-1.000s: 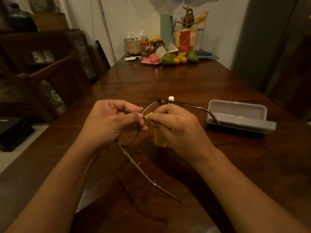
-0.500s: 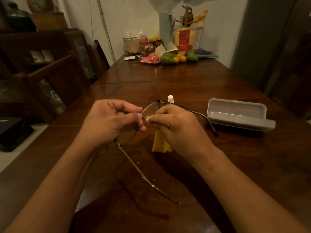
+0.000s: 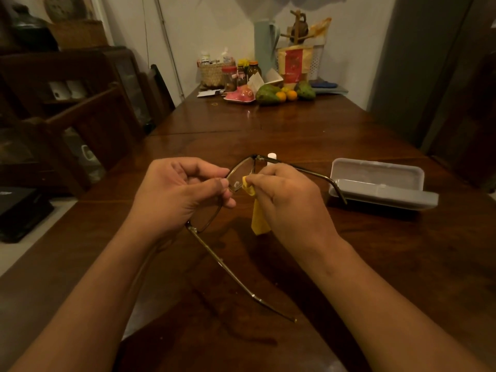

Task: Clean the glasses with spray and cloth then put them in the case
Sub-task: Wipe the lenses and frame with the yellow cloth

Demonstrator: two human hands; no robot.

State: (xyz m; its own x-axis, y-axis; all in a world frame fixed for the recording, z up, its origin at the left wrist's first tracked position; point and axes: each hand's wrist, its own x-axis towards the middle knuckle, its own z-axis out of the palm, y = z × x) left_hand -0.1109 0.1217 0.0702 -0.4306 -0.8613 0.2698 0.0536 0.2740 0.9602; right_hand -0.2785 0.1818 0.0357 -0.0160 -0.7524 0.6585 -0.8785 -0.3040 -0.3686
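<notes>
Glasses [image 3: 214, 221]: thin metal frame, temples splayed, held above the dark polished wooden table [image 3: 375, 264]; left hand [image 3: 177, 197] pinches the frame near the bridge, right hand [image 3: 290, 200] pinches a soft yellow cloth [image 3: 257, 218] against one lens. Risk: hard rubbing could bend the slender frame or slip it from the pinch. Case [image 3: 375, 181]: grey, rigid, open, well right; the white cap [image 3: 271, 156] behind is probably the spray.

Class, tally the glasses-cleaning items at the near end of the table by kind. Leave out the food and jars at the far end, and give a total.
Glasses: 1, held in the left hand
Yellow cloth: 1, pinched in the right hand
Open grey case: 1
White-capped bottle: 1, mostly hidden behind the glasses
Total: 4
</notes>
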